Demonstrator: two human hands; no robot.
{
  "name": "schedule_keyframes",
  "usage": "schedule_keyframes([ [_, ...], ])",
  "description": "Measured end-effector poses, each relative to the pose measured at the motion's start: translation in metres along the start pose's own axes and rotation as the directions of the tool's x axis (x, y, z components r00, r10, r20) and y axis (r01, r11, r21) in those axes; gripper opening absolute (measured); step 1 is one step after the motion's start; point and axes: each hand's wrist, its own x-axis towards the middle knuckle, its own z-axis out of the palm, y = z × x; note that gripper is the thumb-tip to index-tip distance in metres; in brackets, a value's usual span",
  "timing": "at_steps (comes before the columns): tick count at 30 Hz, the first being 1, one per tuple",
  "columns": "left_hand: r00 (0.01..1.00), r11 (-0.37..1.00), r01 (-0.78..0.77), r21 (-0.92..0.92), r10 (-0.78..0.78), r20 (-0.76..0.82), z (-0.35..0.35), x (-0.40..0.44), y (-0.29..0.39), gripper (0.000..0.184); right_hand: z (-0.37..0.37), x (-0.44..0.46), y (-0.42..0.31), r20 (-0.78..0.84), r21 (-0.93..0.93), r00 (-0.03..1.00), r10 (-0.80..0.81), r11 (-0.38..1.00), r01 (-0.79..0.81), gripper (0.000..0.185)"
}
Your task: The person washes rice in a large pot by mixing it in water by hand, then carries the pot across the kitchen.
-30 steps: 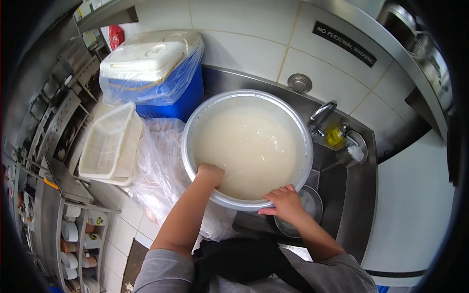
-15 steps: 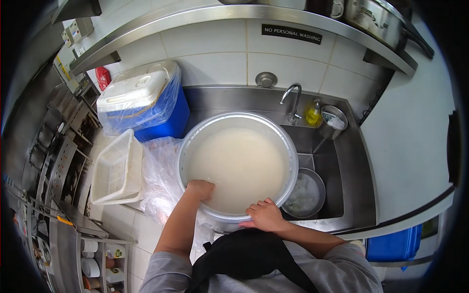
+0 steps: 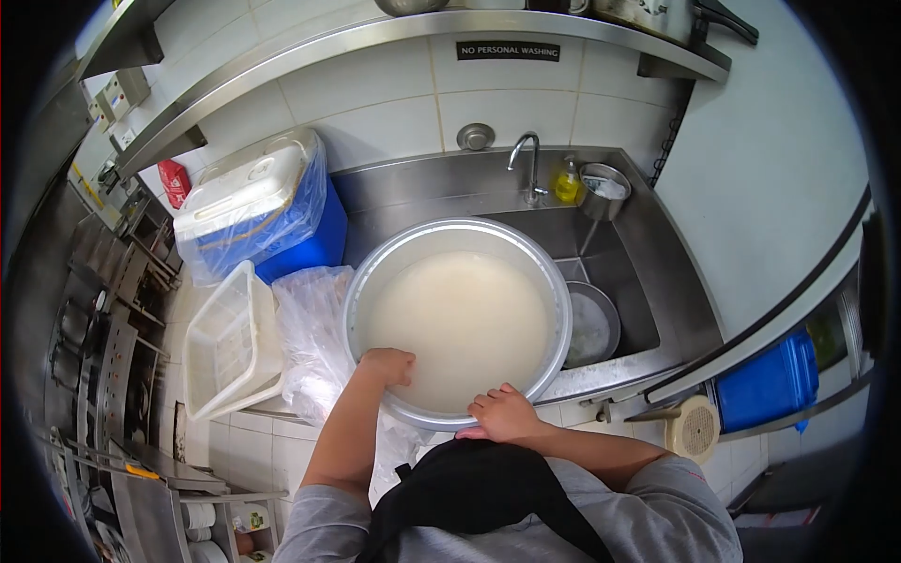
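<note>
Liquid (image 3: 460, 328) sat in pot (image 3: 450, 239). Cooler (image 3: 325, 225) stood behind and left of pot; bag (image 3: 314, 324) lay just left, crate (image 3: 225, 349) farther left. Tap (image 3: 533, 171) and soap (image 3: 567, 183) stood behind, to pot's right; bowl (image 3: 612, 324) sat right, in sink (image 3: 633, 286).

At twelve o'clock, a wall of large white tiles (image 3: 375, 131) with yellowish joints carries a long, curved-looking stainless-steel shelf (image 3: 310, 77) above a rectangular black sign (image 3: 508, 51) reading "NO PERSONAL WASHING". A smooth pale panel (image 3: 760, 141) fills two o'clock; grey metal kitchen equipment (image 3: 117, 352) lines nine o'clock, and brightly lit white floor tiles (image 3: 249, 452) show near eight.
</note>
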Motion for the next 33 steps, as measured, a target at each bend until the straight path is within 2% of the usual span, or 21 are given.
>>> schedule_keyframes([
  [9,0.998,0.998,-0.055,0.033,0.055,0.014,0.006,-0.005,-0.006,0.046,0.003,-0.002,-0.027,-0.029,0.001,0.996,0.09,0.996,-0.09,0.049],
  [11,0.995,0.995,-0.087,-0.044,0.085,-0.046,0.005,-0.006,-0.007,0.047,0.002,-0.001,-0.028,-0.026,0.009,0.994,0.103,0.995,-0.102,0.049],
  [12,0.995,0.995,-0.093,-0.043,0.091,-0.048,0.003,-0.006,-0.007,0.047,-0.001,0.0,-0.027,-0.025,0.005,0.994,0.107,0.994,-0.107,0.049],
  [14,0.998,0.977,-0.052,-0.206,0.047,-0.029,-0.003,-0.004,-0.005,0.049,-0.007,0.002,-0.019,0.057,0.109,0.994,0.097,0.989,-0.102,0.045],
  [15,0.998,0.976,-0.054,-0.211,0.048,-0.034,-0.003,0.005,-0.01,0.049,-0.01,0.007,-0.009,0.059,0.103,0.994,0.093,0.99,-0.099,0.045],
  [16,0.998,0.929,-0.048,-0.367,0.03,-0.055,-0.001,0.018,-0.019,0.05,-0.012,0.015,0.008,0.189,0.397,0.963,0.19,0.883,-0.252,0.041],
  [17,0.997,0.856,-0.043,-0.516,0.006,-0.074,0.001,0.031,-0.028,0.051,-0.012,0.025,0.026,0.341,0.624,0.911,0.232,0.669,-0.404,0.037],
  [18,0.997,0.85,-0.037,-0.526,-0.004,-0.077,0.001,0.043,-0.038,0.051,-0.002,0.041,0.049,0.25,0.779,0.883,0.398,0.459,-0.427,0.032],
  [20,0.942,0.726,-0.026,-0.687,-0.212,-0.26,-0.006,0.067,-0.052,0.049,0.018,0.081,0.113,0.209,0.955,0.699,0.684,0.012,-0.296,0.024],
  [21,0.939,0.718,-0.025,-0.696,-0.221,-0.263,-0.008,0.077,-0.05,0.049,0.027,0.101,0.15,0.251,0.968,0.577,0.777,-0.188,-0.168,0.021],
  [22,0.833,0.667,-0.046,-0.744,-0.386,-0.397,-0.009,0.086,-0.047,0.044,0.044,0.117,0.181,0.317,0.948,0.398,0.861,-0.288,-0.133,0.018],
  [23,0.679,0.617,-0.078,-0.783,-0.542,-0.494,-0.01,0.096,-0.045,0.039,0.066,0.132,0.208,0.384,0.923,0.207,0.9,-0.376,-0.078,0.016],
  [24,0.669,0.608,-0.077,-0.79,-0.556,-0.493,-0.009,0.105,-0.042,0.039,0.093,0.144,0.229,0.382,0.924,0.222,0.897,-0.371,-0.088,0.016],
  [26,0.353,0.777,-0.136,-0.614,-0.541,-0.763,0.002,0.126,-0.031,0.029,0.145,0.161,0.247,0.092,0.991,0.149,0.984,-0.105,0.079,0.018],
  [27,0.346,0.773,-0.129,-0.621,-0.552,-0.759,0.01,0.14,-0.029,0.029,0.14,0.167,0.234,0.089,0.995,0.168,0.982,-0.095,0.029,0.022],
  [28,0.275,0.774,-0.163,-0.613,-0.561,-0.781,0.019,0.153,-0.026,0.027,0.134,0.171,0.223,0.094,0.995,0.183,0.979,-0.1,0.024,0.022],
  [29,0.201,0.776,-0.195,-0.6,-0.567,-0.799,0.023,0.164,-0.024,0.025,0.133,0.176,0.217,0.147,0.978,0.27,0.952,-0.18,0.102,0.023],
  [30,0.192,0.773,-0.184,-0.608,-0.578,-0.793,0.021,0.171,-0.018,0.025,0.13,0.184,0.213,0.193,0.948,0.36,0.913,-0.268,0.17,0.025],
  [31,0.21,0.748,-0.236,-0.621,-0.584,-0.784,0.021,0.178,-0.01,0.025,0.128,0.192,0.209,0.202,0.947,0.373,0.905,-0.278,0.162,0.025],
  [32,0.229,0.72,-0.288,-0.632,-0.589,-0.775,0.02,0.185,0.002,0.025,0.125,0.198,0.203,0.286,0.902,0.43,0.856,-0.392,0.179,0.026],
  [33,0.307,0.438,-0.549,-0.712,-0.687,-0.659,0.012,0.196,0.019,0.028,0.124,0.204,0.198,0.363,0.845,0.484,0.796,-0.501,0.188,0.027],
])
